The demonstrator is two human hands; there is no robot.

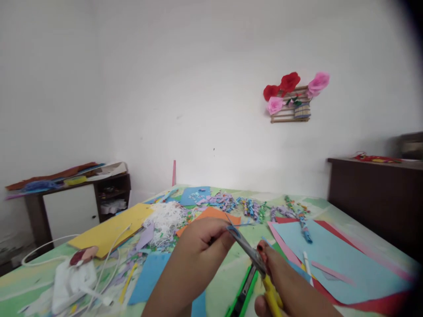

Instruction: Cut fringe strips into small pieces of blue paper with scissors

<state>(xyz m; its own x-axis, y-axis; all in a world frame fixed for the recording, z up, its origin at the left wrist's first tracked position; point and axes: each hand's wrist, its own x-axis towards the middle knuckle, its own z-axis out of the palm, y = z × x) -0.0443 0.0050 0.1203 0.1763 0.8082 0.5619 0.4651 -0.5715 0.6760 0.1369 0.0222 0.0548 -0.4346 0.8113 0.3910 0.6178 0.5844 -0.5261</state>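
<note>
My right hand (287, 275) is closed round the yellow handles of a pair of scissors (251, 252), whose metal blades point up and left. My left hand (205, 246) pinches a small blue paper strip (234, 230), which touches the scissors near the blade tips. A small reddish-orange bit (261, 247) shows by my right fingers; I cannot tell what it is. Under the scissors, a green box cutter (243, 290) lies on the table. Part of a blue paper sheet (150, 273) is hidden behind my left forearm.
A white string heap (167, 222) and yellow sheets (112, 229) lie left. Purple scraps (224, 201) and rolled paper pieces (249, 208) lie at the back. Light blue paper (330, 251) covers red and pink sheets on the right. A white power strip (71, 281) with cables sits front left.
</note>
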